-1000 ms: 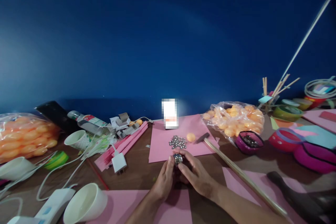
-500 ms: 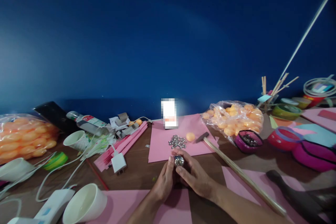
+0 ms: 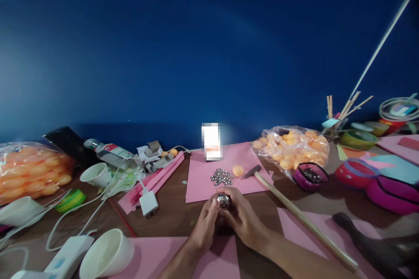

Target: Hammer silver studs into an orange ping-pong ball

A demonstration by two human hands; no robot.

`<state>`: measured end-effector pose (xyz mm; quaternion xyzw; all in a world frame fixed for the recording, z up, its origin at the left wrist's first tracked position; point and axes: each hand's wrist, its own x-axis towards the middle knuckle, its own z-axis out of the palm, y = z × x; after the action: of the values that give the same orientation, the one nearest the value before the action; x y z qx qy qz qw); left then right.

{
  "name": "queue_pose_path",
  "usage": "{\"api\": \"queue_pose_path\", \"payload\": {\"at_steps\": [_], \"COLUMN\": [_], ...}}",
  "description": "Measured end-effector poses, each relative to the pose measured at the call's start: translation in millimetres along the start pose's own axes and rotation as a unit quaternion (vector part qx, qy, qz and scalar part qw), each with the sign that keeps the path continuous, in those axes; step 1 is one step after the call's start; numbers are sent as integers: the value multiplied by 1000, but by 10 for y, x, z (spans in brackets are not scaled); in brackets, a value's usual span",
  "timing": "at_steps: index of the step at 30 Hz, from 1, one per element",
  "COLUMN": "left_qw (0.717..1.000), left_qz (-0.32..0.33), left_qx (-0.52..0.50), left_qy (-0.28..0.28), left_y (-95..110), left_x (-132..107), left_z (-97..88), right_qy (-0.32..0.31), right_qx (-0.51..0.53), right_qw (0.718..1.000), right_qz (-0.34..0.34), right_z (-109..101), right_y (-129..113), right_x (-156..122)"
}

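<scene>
A shiny silver ball with a studded-looking surface (image 3: 223, 201) is held between my two hands, just in front of the pink sheet (image 3: 199, 187). My left hand (image 3: 206, 222) closes on its left side, with the thumb against it. From the right, my right hand (image 3: 246, 219) curls around it, fingers over the far side and thumb low at the front. The ball's underside is hidden. Beyond the hands, on the sheet, lie a heap of small shiny metal pieces (image 3: 221, 177), an orange ball (image 3: 238, 171) and a hammer (image 3: 283, 198).
Bags of orange balls stand at the left (image 3: 32, 172) and right (image 3: 294, 144). A purple bowl (image 3: 309, 177) holds dark small pieces. A white cup (image 3: 106, 253), power strip (image 3: 67, 255) and charger (image 3: 149, 203) lie at the left. Another person's hand (image 3: 360, 239) rests at the right.
My right thumb has slid down off the front of the ball, so more of its silver surface shows. The ball stays between both hands.
</scene>
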<state>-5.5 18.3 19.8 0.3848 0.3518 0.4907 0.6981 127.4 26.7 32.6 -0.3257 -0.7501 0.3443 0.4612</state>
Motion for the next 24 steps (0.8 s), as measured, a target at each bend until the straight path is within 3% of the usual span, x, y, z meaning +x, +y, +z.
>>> {"api": "queue_pose_path", "payload": {"at_steps": [3, 9, 16, 24], "left_qw": [1000, 998, 992, 994], "left_qz": [26, -13, -31, 16], "left_qx": [-2, -58, -109, -101], "left_qy": [-5, -14, -47, -30], "left_y": [43, 92, 90, 77], "left_x": [0, -16, 0, 1], "left_z": [37, 75, 63, 83], "right_qy": [8, -8, -25, -19], "right_qx": [-16, -31, -33, -3], "right_qw": [1000, 999, 999, 1000], "right_qz": [-14, 29, 6, -13], "right_z": [6, -14, -14, 14], "right_y": [11, 26, 74, 7], "right_x": [5, -3, -7, 15]}}
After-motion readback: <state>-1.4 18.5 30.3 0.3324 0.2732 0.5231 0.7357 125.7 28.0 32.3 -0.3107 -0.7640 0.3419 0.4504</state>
